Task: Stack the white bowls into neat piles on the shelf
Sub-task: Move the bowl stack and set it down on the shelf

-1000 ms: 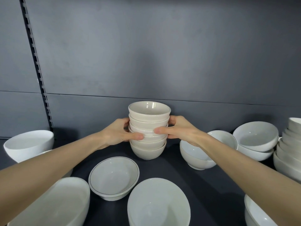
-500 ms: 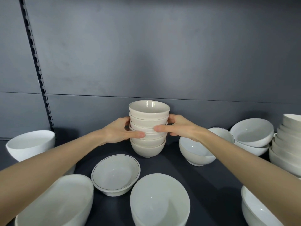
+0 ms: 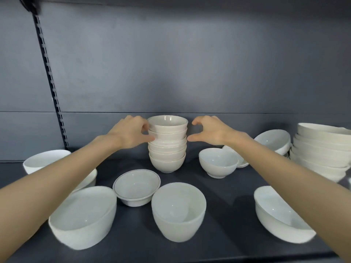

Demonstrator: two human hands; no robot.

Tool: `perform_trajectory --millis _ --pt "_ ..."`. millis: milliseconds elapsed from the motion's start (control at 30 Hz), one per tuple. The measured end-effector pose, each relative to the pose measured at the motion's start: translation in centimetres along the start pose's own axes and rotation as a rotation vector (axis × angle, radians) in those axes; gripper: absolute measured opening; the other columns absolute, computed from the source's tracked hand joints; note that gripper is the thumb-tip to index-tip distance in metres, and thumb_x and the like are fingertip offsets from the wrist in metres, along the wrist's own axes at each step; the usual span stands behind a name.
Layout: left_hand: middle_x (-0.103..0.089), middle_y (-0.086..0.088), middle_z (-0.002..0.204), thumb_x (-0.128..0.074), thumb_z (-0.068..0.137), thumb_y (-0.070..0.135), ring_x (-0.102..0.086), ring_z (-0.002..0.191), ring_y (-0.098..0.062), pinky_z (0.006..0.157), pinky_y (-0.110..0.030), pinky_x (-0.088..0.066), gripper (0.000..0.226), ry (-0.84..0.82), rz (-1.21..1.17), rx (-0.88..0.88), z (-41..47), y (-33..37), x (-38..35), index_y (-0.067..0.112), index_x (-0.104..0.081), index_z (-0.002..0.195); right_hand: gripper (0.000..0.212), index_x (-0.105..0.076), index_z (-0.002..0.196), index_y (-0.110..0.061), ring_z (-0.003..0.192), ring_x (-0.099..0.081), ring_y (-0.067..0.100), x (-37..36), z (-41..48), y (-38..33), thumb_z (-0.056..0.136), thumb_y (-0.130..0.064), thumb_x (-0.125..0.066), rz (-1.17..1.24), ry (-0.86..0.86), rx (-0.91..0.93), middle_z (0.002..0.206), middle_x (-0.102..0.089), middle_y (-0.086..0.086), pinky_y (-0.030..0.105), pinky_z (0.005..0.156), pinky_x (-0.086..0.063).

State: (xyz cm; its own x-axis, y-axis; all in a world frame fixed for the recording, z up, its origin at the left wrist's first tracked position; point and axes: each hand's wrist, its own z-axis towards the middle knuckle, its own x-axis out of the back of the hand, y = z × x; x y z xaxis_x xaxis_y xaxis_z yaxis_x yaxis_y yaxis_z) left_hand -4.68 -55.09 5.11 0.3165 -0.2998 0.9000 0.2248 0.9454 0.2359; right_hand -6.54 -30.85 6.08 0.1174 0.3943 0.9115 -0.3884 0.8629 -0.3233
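A pile of several cream-white small bowls (image 3: pixel 167 156) stands upright at the back middle of the dark shelf (image 3: pixel 228 215). My left hand (image 3: pixel 129 133) holds the pile's upper left side, thumb on the front and fingers against the top bowl's rim. My right hand (image 3: pixel 210 130) hovers just right of the pile with fingers curved, a thin gap showing between fingertips and rim. Loose white bowls lie around: a blue-rimmed one (image 3: pixel 136 186), a deep one (image 3: pixel 178 209) in front, and a small one (image 3: pixel 218 164) to the right.
A tall pile of wider bowls (image 3: pixel 321 150) stands at the far right, with a nested pair (image 3: pixel 271 139) beside it. Large bowls sit front left (image 3: pixel 83 215), front right (image 3: pixel 281 217) and back left (image 3: pixel 45 160). The grey back wall is close behind the pile.
Both hands slid up from the pile's middle to its top. My right hand let go and moved slightly away; my view dropped back, showing more of the shelf.
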Motion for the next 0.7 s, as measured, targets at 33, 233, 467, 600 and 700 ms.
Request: perform_trajectory --millis 33,233,467,600,700 --pt "-0.067 -0.004 0.110 -0.068 0.082 0.039 -0.059 0.108 -0.027 0.093 -0.042 -0.047 0.038 0.022 0.010 -0.023 -0.3 0.6 0.6 0.012 -0.065 0.108 0.067 -0.045 0.139 -0.012 0.127 -0.045 0.028 0.7 -0.6 -0.2 0.083 -0.040 -0.070 -0.028 0.027 0.007 0.139 -0.050 0.010 0.041 0.104 -0.040" --pt "-0.062 -0.008 0.115 -0.062 0.087 0.036 -0.055 0.105 -0.031 0.088 -0.044 -0.047 0.034 0.120 0.099 -0.146 -3.3 5.7 3.6 0.015 -0.059 0.114 0.053 -0.044 0.138 -0.017 0.128 -0.044 0.031 5.0 -5.4 -0.8 0.092 -0.037 -0.060 -0.182 0.192 0.070 0.142 -0.046 0.005 0.041 0.097 -0.038" --pt "-0.054 0.000 0.126 -0.058 0.090 0.037 -0.051 0.116 -0.026 0.091 -0.041 -0.045 0.043 0.229 0.133 -0.166 -10.1 12.8 4.2 0.018 -0.052 0.128 0.051 -0.046 0.137 -0.018 0.128 -0.044 0.029 7.4 -13.2 1.1 0.092 -0.035 -0.060 -0.167 0.234 0.144 0.144 -0.044 -0.001 0.039 0.097 -0.039" --pt "-0.054 0.000 0.130 -0.061 0.088 0.038 -0.050 0.119 -0.025 0.092 -0.044 -0.046 0.048 0.293 0.067 -0.100 -15.6 15.5 1.9 0.018 -0.052 0.130 0.051 -0.046 0.138 -0.020 0.128 -0.045 0.025 5.8 -18.3 2.5 0.091 -0.036 -0.058 -0.099 0.177 0.209 0.145 -0.043 -0.005 0.039 0.100 -0.041" --pt "-0.058 -0.002 0.126 -0.063 0.087 0.041 -0.053 0.116 -0.026 0.089 -0.047 -0.048 0.048 0.302 0.005 -0.064 -19.5 16.4 -0.2 0.016 -0.055 0.127 0.049 -0.048 0.136 -0.018 0.121 -0.049 0.023 3.9 -21.3 3.1 0.091 -0.033 -0.059 -0.046 0.127 0.256 0.143 -0.045 -0.003 0.036 0.097 -0.042"
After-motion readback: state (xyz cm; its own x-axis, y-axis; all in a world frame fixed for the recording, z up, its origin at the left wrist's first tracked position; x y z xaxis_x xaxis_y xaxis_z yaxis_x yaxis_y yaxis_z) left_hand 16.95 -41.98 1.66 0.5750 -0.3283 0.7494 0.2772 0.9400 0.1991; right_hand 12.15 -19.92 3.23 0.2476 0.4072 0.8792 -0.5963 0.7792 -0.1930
